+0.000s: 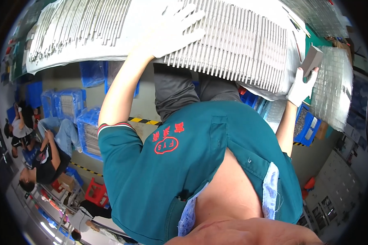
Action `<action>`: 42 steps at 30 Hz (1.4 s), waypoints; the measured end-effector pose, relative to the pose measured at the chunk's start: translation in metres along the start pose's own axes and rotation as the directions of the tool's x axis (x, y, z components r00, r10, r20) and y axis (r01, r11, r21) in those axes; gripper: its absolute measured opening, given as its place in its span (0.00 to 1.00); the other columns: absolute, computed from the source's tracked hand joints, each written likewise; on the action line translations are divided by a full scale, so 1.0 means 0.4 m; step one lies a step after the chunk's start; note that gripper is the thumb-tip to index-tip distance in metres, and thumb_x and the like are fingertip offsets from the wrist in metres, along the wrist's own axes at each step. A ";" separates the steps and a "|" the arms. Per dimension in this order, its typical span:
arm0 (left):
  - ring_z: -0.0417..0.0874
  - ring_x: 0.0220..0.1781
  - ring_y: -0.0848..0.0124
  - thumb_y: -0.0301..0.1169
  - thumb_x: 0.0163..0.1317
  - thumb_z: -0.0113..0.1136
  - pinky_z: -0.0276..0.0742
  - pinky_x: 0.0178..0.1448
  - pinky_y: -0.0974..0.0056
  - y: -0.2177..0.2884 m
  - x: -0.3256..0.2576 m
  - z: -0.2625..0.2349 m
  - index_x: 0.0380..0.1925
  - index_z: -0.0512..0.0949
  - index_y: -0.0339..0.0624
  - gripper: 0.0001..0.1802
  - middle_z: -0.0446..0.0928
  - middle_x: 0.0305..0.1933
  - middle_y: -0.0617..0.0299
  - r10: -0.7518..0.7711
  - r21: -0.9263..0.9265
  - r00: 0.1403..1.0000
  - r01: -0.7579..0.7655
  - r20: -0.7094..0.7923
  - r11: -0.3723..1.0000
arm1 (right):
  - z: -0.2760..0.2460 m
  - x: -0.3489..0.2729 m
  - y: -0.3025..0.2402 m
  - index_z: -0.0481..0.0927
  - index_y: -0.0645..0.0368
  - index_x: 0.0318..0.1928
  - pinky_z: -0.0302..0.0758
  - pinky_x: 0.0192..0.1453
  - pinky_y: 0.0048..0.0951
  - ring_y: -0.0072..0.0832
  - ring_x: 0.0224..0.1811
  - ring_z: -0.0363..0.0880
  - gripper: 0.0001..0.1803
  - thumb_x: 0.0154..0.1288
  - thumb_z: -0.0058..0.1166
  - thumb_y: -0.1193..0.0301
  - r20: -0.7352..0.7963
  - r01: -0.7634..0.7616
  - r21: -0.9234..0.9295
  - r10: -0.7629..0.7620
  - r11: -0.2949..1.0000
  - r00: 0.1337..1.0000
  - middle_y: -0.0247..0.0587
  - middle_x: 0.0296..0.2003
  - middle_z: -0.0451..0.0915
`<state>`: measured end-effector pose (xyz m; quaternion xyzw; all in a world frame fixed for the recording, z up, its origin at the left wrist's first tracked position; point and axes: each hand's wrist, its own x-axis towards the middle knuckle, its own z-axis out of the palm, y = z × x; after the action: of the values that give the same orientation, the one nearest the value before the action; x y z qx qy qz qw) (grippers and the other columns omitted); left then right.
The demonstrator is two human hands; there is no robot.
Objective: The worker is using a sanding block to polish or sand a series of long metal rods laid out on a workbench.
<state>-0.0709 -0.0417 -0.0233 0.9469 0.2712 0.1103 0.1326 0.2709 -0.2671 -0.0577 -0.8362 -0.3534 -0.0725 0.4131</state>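
Note:
My left hand (171, 34), in a white glove, lies with its fingers spread over the left end of a row of thin metal rods (237, 45). The rods lie side by side on a white cloth (141, 24), their near ends at the table's edge. My right hand (301, 87), also gloved in white, is closed around the lower end of a grey rectangular block (312, 60). That block is held upright, to the right of the rods and apart from them. A second group of metal rods (86, 22) lies farther left on the same cloth.
Stacked clear plastic trays (333, 87) stand at the right, beside a green surface (315, 38). Below the table edge are blue bins (306, 126) and, at left, wrapped blue crates (90, 132). A seated person (53, 159) and others are at the far left, near a red stool (96, 192).

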 end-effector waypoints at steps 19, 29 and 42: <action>0.63 0.73 0.54 0.49 0.69 0.49 0.50 0.76 0.46 0.001 -0.042 0.059 0.66 0.68 0.51 0.29 0.65 0.71 0.53 0.083 0.161 0.994 -0.071 -0.066 0.984 | 0.001 0.004 -0.008 0.61 0.68 0.70 0.55 0.75 0.35 0.41 0.72 0.61 0.40 0.61 0.62 0.66 0.003 0.020 -0.008 -0.020 1.000 1.000 0.55 0.69 0.63; 0.66 0.70 0.53 0.48 0.63 0.58 0.50 0.75 0.47 0.030 -0.170 0.023 0.63 0.72 0.49 0.30 0.70 0.67 0.54 0.040 0.048 0.997 -0.037 -0.069 0.998 | -0.004 0.002 0.000 0.60 0.66 0.70 0.56 0.75 0.36 0.42 0.73 0.60 0.39 0.63 0.61 0.65 -0.009 0.047 -0.032 -0.048 0.998 0.999 0.54 0.70 0.62; 0.72 0.64 0.59 0.54 0.53 0.61 0.55 0.72 0.49 0.084 -0.167 0.104 0.63 0.72 0.52 0.38 0.74 0.62 0.60 0.076 0.227 0.986 -0.041 -0.151 0.973 | -0.003 -0.028 -0.137 0.73 0.58 0.63 0.66 0.67 0.41 0.45 0.61 0.72 0.37 0.50 0.67 0.65 0.378 0.569 0.139 -0.575 0.810 0.726 0.49 0.62 0.72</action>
<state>-0.0981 -0.1132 -0.0613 0.9516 0.2635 0.1583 0.0002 0.2271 -0.2516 -0.0263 -0.6800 -0.6712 -0.0204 0.2945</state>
